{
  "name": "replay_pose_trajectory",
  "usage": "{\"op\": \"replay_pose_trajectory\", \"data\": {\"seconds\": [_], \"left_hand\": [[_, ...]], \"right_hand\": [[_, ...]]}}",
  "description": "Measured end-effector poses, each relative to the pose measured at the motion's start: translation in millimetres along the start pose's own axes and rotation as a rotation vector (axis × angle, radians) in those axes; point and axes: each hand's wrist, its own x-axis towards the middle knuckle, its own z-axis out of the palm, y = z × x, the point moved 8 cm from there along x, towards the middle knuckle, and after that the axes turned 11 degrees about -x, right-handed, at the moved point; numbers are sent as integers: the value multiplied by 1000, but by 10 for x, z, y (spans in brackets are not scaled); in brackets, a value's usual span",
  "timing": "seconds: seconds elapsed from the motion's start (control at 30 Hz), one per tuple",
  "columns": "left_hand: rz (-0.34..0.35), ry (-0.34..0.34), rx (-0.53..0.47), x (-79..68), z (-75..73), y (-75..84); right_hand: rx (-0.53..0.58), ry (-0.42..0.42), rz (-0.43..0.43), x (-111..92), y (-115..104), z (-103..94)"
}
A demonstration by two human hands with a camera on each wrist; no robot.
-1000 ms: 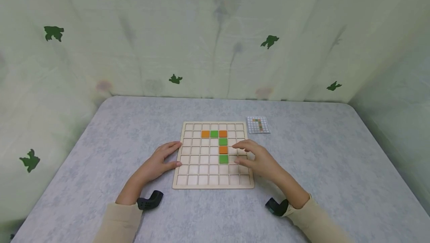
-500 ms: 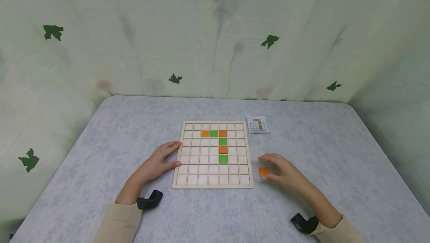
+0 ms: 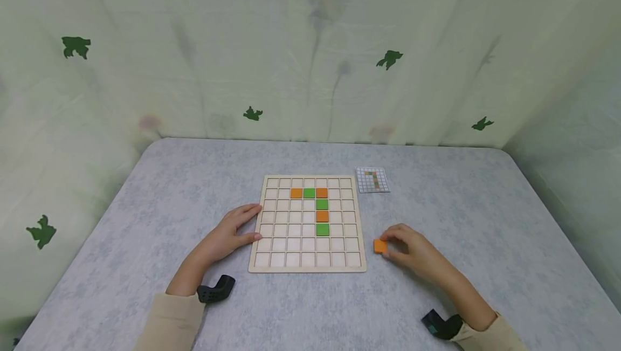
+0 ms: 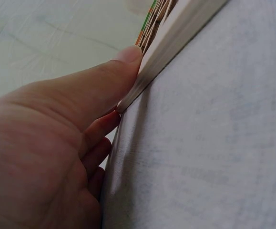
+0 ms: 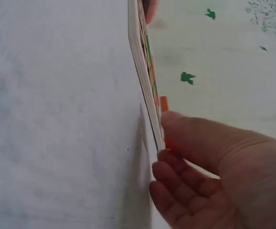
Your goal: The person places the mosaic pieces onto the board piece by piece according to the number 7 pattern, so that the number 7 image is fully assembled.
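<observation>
A wooden grid board (image 3: 294, 259) lies on the table, with orange and green square tiles set in some of its cells. Along its left edge rest the thumb and fingertips of my left hand (image 3: 227, 236), spread apart; the left wrist view has the thumb (image 4: 128, 55) at the board's side. Just right of the board, my right hand (image 3: 414, 254) pinches a loose orange tile (image 3: 379, 246) between thumb and fingers. The right wrist view shows this orange tile (image 5: 164, 102) standing out past the thumb, partly covered by it.
A small card (image 3: 372, 180) printed with a coloured grid pattern lies beyond the board's upper right corner. The grey table (image 3: 204, 167) ends at a pale cloth backdrop (image 3: 291, 60) with green leaf shapes.
My right hand has gone from over the board to the right of it, then its fingers have closed on the orange tile, which now looks slightly tilted. The left hand stays put.
</observation>
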Motion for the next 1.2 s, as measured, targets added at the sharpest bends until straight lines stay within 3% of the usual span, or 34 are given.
{"op": "replay_pose_trajectory", "data": {"seconds": [0.27, 0.5, 0.7, 0.8, 0.97, 1.2], "left_hand": [[3, -2, -3, 7, -2, -8], [-1, -3, -10, 5, 3, -16], [8, -5, -8, 1, 6, -2], [11, -4, -8, -2, 5, 0], [11, -1, -3, -4, -1, -3], [5, -2, 3, 4, -14, -13]], "right_hand": [[75, 104, -129, 188, -360, -153], [122, 72, -267, 411, -698, 38], [164, -40, -252, 533, -793, 348], [125, -59, -236, 556, -804, 450], [52, -72, -200, 571, -819, 521], [56, -88, -192, 571, -856, 534]]}}
